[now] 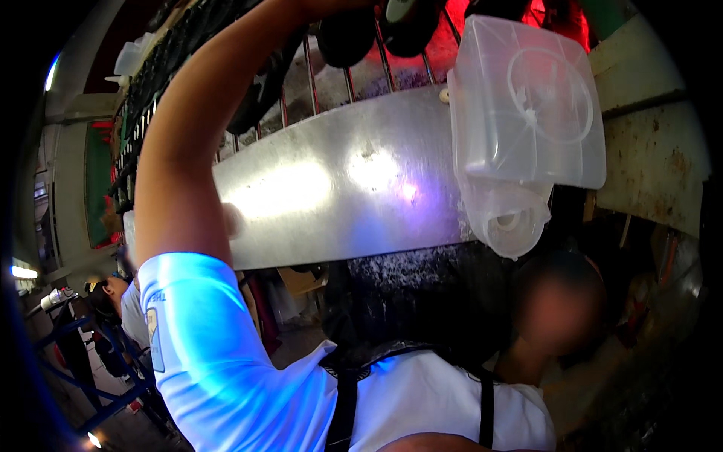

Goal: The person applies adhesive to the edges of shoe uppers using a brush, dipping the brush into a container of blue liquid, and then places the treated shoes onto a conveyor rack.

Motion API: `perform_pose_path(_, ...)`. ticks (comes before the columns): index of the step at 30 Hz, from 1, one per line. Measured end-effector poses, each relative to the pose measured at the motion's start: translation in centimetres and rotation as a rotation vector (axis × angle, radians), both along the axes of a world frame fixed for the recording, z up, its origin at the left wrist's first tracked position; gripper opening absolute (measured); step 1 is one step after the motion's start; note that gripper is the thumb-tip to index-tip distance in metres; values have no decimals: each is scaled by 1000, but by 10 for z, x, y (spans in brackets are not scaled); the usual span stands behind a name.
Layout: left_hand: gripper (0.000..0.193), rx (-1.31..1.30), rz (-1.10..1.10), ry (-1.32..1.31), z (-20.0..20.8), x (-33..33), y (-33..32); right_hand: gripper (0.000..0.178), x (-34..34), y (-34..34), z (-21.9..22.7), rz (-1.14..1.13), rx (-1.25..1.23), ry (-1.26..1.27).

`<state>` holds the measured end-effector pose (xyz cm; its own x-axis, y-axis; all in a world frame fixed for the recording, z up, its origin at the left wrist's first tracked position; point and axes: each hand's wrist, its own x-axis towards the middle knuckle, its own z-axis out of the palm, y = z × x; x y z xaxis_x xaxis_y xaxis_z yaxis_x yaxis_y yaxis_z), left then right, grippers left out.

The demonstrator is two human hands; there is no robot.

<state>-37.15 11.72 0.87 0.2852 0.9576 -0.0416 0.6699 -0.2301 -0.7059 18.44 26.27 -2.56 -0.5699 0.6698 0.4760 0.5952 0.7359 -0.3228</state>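
Observation:
My left arm, bare below a white sleeve, reaches up and across a bare metal ledge. Only a sliver of my left hand shows at the top edge, nearest several rounded black pieces on thin metal rods. Its fingers are out of the picture, and any contact with the pieces cannot be seen. At my right sleeve, what lies beyond runs into a heavily blurred patch, and no right hand can be made out. A translucent plastic bin stands at the ledge's right end, with a translucent round tub at its near side.
The metal ledge spans the middle, shining under lamps. Red light glows behind the rods. A dark apron, dusted white, hangs below the ledge. Rusty panels stand at the right. Farther off at left are a person and blue framing.

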Motion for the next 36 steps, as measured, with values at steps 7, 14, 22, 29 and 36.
perform_pose_path(7, 63, 451, 282, -646, -41, 112, -80, 26, -27, 14, 23, 134, 81, 111)
perform_pose_path(14, 95, 265, 1042, -903, -89, 335, -138, 27, -47, 50, 20, 417, -13, 459)
perform_pose_path(22, 81, 424, 932, -916, -91, 302, -132, 34, -108, 67, 74, 330, 855, 80)
perform_pose_path(29, 68, 132, 344, -1327, -80, 376, -109, 38, -171, 116, 66, 507, 610, 277)
perform_pose_path(36, 13, 823, 735, -933, -10, 277, -214, 33, -176, 119, 57, 729, 380, 374)
